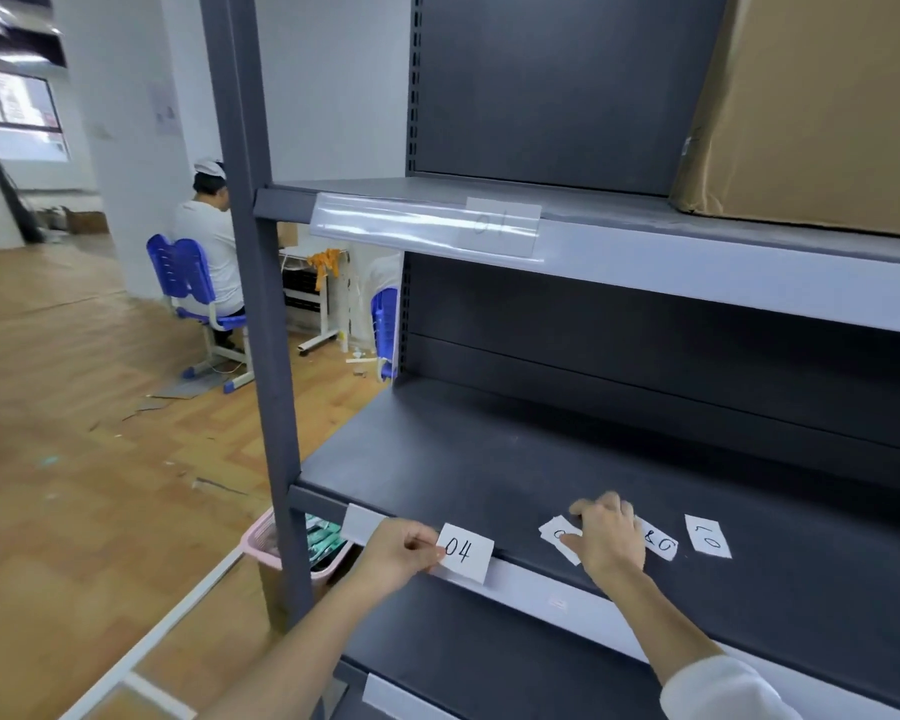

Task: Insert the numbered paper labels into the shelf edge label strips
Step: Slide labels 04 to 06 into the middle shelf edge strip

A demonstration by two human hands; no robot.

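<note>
At the middle shelf's front edge, the left hand (401, 556) pinches a white label marked 04 (464, 552) against the label strip (363, 526). The right hand (610, 538) presses loose labels (707, 536) flat on open dark shelf (489, 459).

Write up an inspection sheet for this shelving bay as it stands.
Surface: dark middle shelf, bare apart from loose labels.
Job's things: label 04 held at the shelf's front strip; label 01 seated in upper strip; loose labels on the shelf.
Clutter: cardboard box on top shelf; pink basket on floor.
Hands: left hand pinches label 04; right hand rests on loose labels.
Cables: nothing seen.
Surroundings: seated person on blue chair, wood floor.
</note>
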